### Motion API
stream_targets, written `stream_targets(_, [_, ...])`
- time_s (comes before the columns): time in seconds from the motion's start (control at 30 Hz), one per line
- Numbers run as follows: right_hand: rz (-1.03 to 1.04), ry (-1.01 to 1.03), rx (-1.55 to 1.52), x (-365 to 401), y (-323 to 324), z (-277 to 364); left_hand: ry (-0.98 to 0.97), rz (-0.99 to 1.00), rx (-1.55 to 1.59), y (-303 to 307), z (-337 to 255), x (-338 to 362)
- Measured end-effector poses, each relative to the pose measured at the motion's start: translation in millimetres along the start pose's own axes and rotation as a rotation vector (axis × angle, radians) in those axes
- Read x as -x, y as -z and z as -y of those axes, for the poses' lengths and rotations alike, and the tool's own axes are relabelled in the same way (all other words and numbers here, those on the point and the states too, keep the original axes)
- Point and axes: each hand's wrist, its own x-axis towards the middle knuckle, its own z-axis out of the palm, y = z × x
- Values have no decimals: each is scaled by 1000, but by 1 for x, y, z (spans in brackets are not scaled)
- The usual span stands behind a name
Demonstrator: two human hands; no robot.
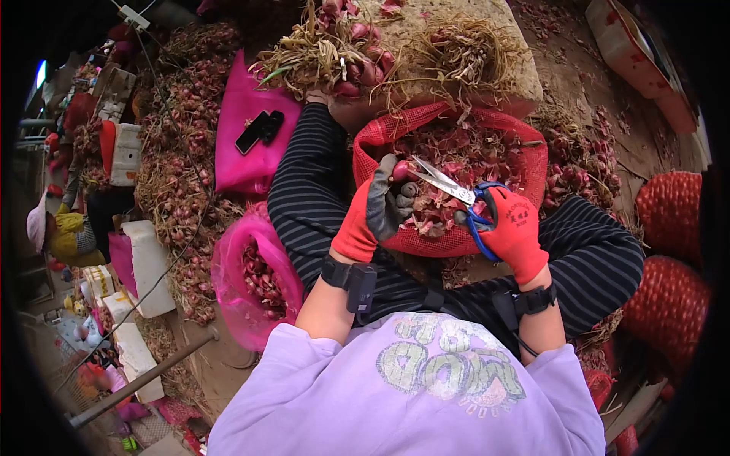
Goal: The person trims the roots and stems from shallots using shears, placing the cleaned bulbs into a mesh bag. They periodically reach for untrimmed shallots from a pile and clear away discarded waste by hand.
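Note:
My left hand (378, 204), in a red glove with a grey palm, is closed around a shallot (402, 171) whose purple-red bulb shows at the fingertips. A pair of scissors (455, 188) with blue handles is gripped by my right hand (513, 228), gloved in red. The blades are apart, and their tips point left, close beside the shallot. Both hands hover over a red mesh bag (535, 163) that stands open between my legs, with loose shallots and dry skins (487, 152) inside. Part of the left fingers is hidden by the glove's back.
Bunches of dried shallots (365, 57) lie on a stone-like block (414, 23) ahead. A pink mesh bag (228, 258) holds shallots at left; a phone (252, 133) rests on pink cloth (236, 167). Filled red sacks (665, 304) stand at right. Another person (68, 228) sits far left.

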Motion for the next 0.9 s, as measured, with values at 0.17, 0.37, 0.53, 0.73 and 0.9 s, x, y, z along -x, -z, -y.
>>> stream_targets(0.17, [17, -7, 82, 3, -6, -6, -60, 7, -69, 13, 7, -9])
stream_targets(0.37, [188, -208, -70, 2, -11, -9, 114, 201, 102, 15, 5, -7])
stream_targets(0.53, [-11, -116, -280, -1, -10, 1, 286, 337, 349, 25, 1, -16])
stream_targets(0.73, [13, -218, -499, -7, -24, -2, 242, 244, 240, 17, 10, -11])
stream_targets(0.9, [-16, -255, -906, -11, -27, -2, 203, 207, 149, 18, 17, -12])
